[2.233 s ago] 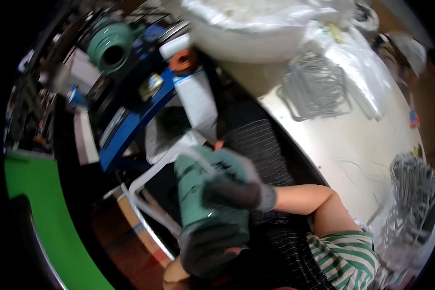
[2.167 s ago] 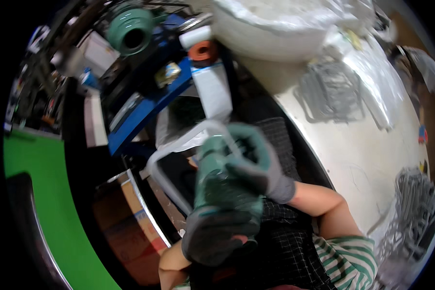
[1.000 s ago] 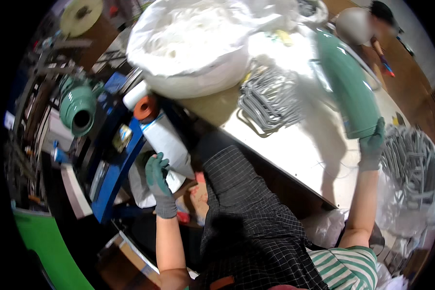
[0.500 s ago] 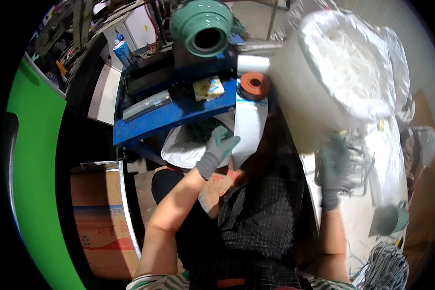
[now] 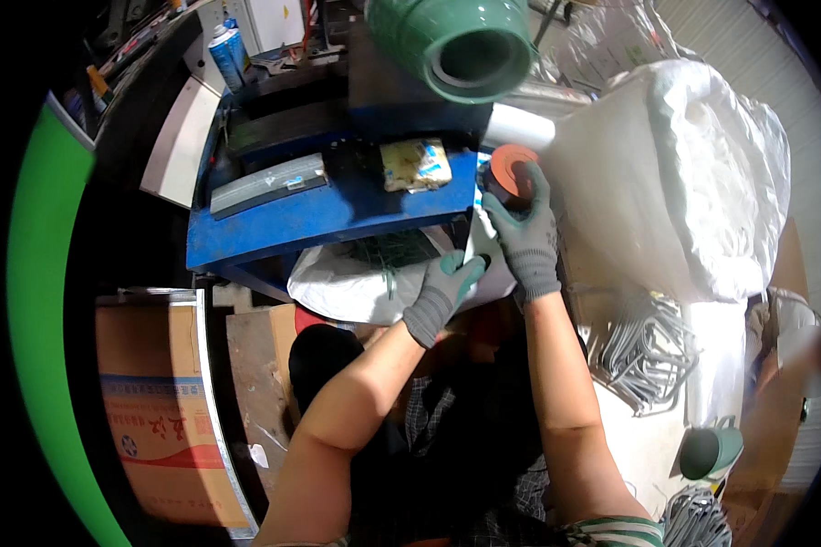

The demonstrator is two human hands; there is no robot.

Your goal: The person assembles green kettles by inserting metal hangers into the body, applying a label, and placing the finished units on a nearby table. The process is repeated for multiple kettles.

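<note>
My left hand [image 5: 449, 290], in a grey glove with green fingertips, has its fingers curled at the edge of a white sheet [image 5: 485, 239] hanging off the blue bench. My right hand [image 5: 527, 239], gloved alike, is at the bench's right corner. Its thumb and fingers rest around the lower and right side of an orange tape roll [image 5: 511, 171] with a dark underside. Part of the sheet lies behind the hands. Below the bench edge, left of my left hand, is an open white sack [image 5: 333, 290] with dark green strands in it.
On the blue bench [image 5: 292, 228] lie a grey metal bar [image 5: 269, 185] and a yellowish packet [image 5: 416, 165]. A green machine housing [image 5: 461, 55] overhangs it. To the right are a large white bag [image 5: 611, 173], bent metal wire pieces [image 5: 643, 356] and a green cup [image 5: 710, 451]. A cardboard box [image 5: 155, 410] stands left.
My right hand has swung from the wire pieces at the right to the tape roll. My left hand has moved right to the sheet's edge. The view has shifted, too.
</note>
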